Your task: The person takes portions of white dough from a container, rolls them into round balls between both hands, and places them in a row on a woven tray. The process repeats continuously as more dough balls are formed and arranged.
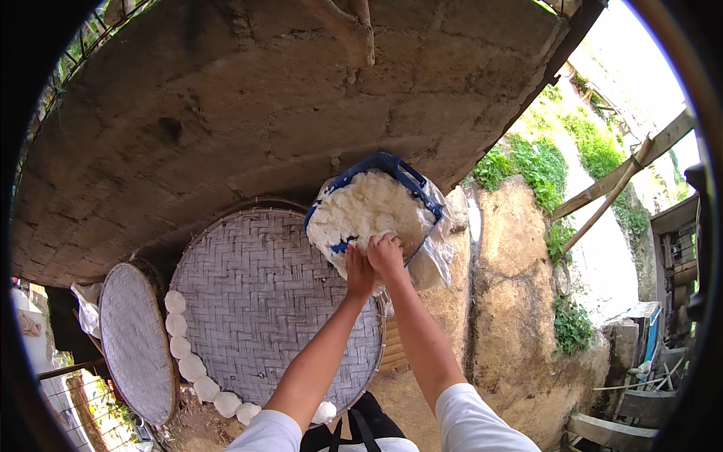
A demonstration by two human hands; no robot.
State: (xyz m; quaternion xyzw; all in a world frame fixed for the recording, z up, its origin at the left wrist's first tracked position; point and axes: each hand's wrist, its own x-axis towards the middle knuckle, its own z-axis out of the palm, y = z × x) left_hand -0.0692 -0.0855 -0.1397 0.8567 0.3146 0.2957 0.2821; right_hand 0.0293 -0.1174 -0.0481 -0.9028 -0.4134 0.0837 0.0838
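A blue plastic tub (pixel 414 172), lined with a whitish plastic sheet (pixel 437 256), is heaped with a damp, crumbly white mass (pixel 365 200). At its near edge my left hand (pixel 359 270) and my right hand (pixel 385 255) are side by side, fingers curled and pressed into the white mass; exactly what the fingertips grip is hidden. Beside and below the tub lies a large round woven tray (pixel 263 294), with several flat white rounds (pixel 192 368) along its left and lower rim.
A smaller round woven tray (pixel 134 343) is at the left. A block wall (pixel 248 98) spans the top. To the right are an earthen ledge (pixel 501 294) with plants, a leaning bamboo pole (pixel 602 184) and stacked wooden items (pixel 640 403). A wire fence (pixel 68 384) shows at lower left.
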